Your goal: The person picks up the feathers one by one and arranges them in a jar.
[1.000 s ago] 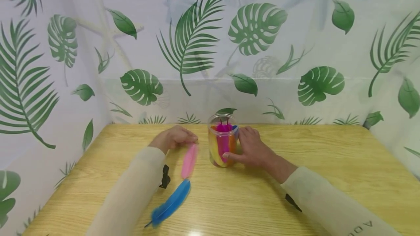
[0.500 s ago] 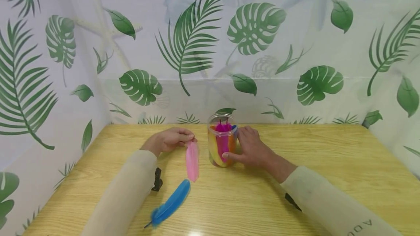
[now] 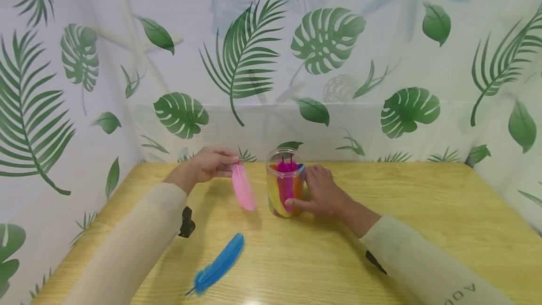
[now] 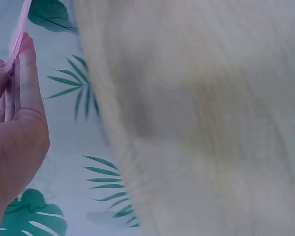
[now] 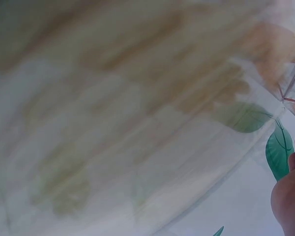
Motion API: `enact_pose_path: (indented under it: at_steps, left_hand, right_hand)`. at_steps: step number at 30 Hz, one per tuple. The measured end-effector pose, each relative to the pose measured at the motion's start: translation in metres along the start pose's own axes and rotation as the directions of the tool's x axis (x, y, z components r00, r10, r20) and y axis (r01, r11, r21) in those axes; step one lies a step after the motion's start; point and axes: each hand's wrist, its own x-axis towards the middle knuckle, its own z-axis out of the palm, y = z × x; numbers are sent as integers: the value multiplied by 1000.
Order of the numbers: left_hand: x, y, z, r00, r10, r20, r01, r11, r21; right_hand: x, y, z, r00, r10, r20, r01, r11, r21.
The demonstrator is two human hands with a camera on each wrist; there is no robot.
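Note:
A pink feather (image 3: 243, 189) hangs tip-down from my left hand (image 3: 213, 164), which pinches its quill end between thumb and fingers. In the left wrist view, the feather (image 4: 19, 37) rises past the fingertips at the upper left. My right hand (image 3: 323, 192) grips a clear plastic jar (image 3: 274, 201), its thumb across the front and its fingers at the far side. Inside the upright, lidless jar stand several feathers, magenta (image 3: 287, 182), yellow, orange and blue, with two dark quills near the rim. The right wrist view catches only part of my right hand (image 5: 290, 196).
A blue feather (image 3: 220, 265) lies on the wooden table (image 3: 402, 201) in front of the jar, between my forearms. Behind the table hangs a white curtain (image 3: 254, 140) printed with green leaves, and it continues along both sides.
My left hand has moved left and away from me, raising the pink feather off the table and away from the blue one. My right hand stays on the jar.

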Motion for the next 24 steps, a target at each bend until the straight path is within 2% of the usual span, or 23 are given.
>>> enact_pose_path:
  at_steps: [6,13,18,24]
  left_hand:
    - [-8,29,5,996,86,40,-85,996,-11]
    - [-17,63,14,988,152,27,-151,988,-18]
    - [-20,80,22,987,163,13,-163,987,-5]
    - [-22,90,29,988,154,3,-154,988,-25]
  right_hand:
    - [0,-1,0,1000,-2,4,2,1000,12]
    - [1,-1,1,1000,-8,8,8,1000,10]
    - [0,-1,1,1000,-7,2,7,1000,8]
    - [0,-1,1,1000,-9,-3,9,1000,-8]
